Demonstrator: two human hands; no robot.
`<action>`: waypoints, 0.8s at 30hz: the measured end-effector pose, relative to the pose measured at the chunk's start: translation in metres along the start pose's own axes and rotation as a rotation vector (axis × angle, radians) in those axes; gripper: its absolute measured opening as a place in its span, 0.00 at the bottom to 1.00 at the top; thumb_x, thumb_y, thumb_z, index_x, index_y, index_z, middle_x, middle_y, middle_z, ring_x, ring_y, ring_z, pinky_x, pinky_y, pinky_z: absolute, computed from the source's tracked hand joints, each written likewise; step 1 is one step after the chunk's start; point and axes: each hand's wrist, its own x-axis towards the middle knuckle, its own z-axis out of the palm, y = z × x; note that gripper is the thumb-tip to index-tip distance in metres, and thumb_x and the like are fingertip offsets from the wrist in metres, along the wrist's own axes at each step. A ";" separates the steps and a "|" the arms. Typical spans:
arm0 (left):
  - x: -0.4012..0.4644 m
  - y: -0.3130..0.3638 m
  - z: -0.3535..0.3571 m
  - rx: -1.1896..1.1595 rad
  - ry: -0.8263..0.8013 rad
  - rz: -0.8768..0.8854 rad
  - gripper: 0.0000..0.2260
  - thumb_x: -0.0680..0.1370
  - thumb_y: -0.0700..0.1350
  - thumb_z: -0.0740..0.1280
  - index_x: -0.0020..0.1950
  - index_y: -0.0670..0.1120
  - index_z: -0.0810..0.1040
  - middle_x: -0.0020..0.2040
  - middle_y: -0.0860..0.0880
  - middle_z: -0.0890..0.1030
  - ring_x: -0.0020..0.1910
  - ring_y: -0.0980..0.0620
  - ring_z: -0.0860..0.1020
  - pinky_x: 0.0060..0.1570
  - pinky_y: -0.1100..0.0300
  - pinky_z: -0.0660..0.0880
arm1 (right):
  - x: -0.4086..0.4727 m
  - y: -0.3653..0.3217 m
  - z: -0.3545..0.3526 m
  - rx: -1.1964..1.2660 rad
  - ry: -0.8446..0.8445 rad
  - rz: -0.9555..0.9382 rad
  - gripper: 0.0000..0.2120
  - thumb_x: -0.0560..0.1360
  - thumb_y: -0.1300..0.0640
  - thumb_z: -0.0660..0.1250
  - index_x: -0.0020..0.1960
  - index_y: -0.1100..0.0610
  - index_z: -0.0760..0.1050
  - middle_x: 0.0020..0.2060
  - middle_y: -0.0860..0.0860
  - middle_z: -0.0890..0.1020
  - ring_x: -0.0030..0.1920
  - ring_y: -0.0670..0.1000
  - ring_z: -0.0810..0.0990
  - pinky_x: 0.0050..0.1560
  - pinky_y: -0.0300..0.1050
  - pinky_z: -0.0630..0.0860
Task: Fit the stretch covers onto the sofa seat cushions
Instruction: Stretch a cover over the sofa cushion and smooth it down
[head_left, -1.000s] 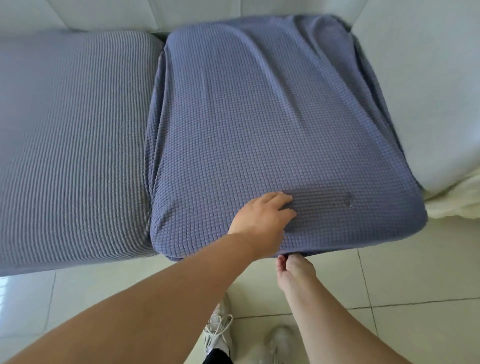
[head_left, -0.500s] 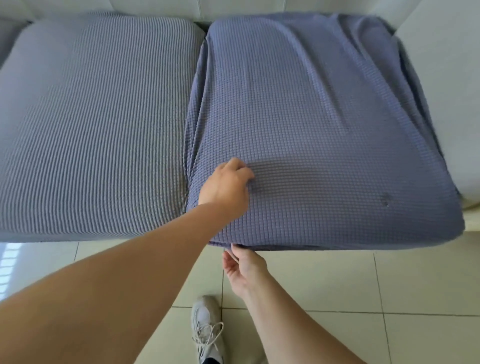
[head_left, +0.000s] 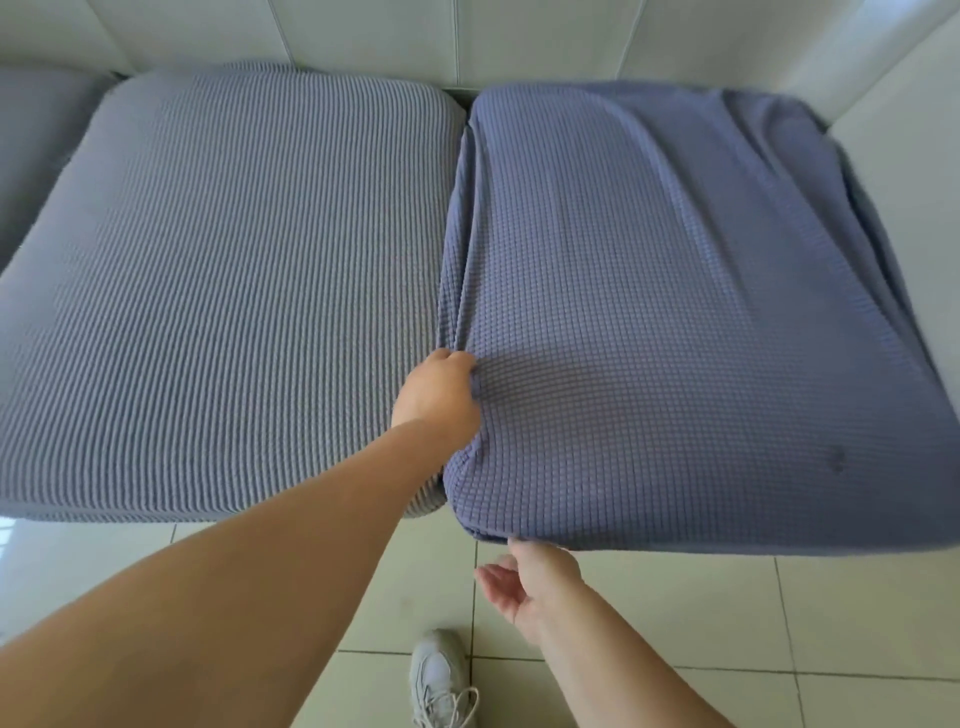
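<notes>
Two seat cushions lie side by side on a white sofa. The left cushion (head_left: 223, 291) wears a taut grey-blue ribbed cover. The right cushion (head_left: 675, 322) has a darker blue waffle-knit cover, loose and creased along its left edge and back right corner. My left hand (head_left: 441, 395) rests on that cover's front left part, near the gap between the cushions, fingers curled into the fabric. My right hand (head_left: 524, 582) is below the cushion's front edge, palm turned up, fingertips touching the cover's lower hem.
The white sofa back (head_left: 519, 36) runs behind the cushions and a white armrest (head_left: 914, 171) stands at the right. Pale floor tiles (head_left: 675, 623) lie in front. My shoe (head_left: 441, 680) stands on the floor below my hands.
My left hand has slid leftwards across the blue cover to its left edge. My right hand has followed along the front hem. The view has shifted left, showing more of the left cushion.
</notes>
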 end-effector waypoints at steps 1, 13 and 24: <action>0.002 0.002 -0.004 -0.017 -0.007 -0.020 0.17 0.77 0.36 0.61 0.65 0.44 0.75 0.60 0.46 0.74 0.56 0.44 0.75 0.52 0.51 0.76 | -0.015 -0.004 0.008 -0.068 -0.034 -0.052 0.05 0.78 0.65 0.62 0.48 0.68 0.72 0.34 0.60 0.75 0.29 0.53 0.76 0.21 0.39 0.76; 0.042 0.010 -0.018 -0.355 -0.237 -0.281 0.17 0.84 0.48 0.54 0.60 0.39 0.76 0.57 0.41 0.78 0.48 0.45 0.75 0.43 0.57 0.69 | -0.008 -0.010 0.076 -2.003 0.129 -1.328 0.29 0.81 0.57 0.51 0.76 0.67 0.46 0.77 0.59 0.46 0.76 0.56 0.37 0.72 0.52 0.32; 0.049 0.023 -0.014 -0.919 -0.401 -0.478 0.28 0.83 0.58 0.51 0.74 0.39 0.65 0.68 0.42 0.72 0.66 0.43 0.71 0.70 0.51 0.63 | 0.003 -0.029 0.044 -1.932 0.319 -1.463 0.37 0.64 0.50 0.76 0.67 0.67 0.71 0.68 0.60 0.72 0.68 0.59 0.72 0.69 0.56 0.59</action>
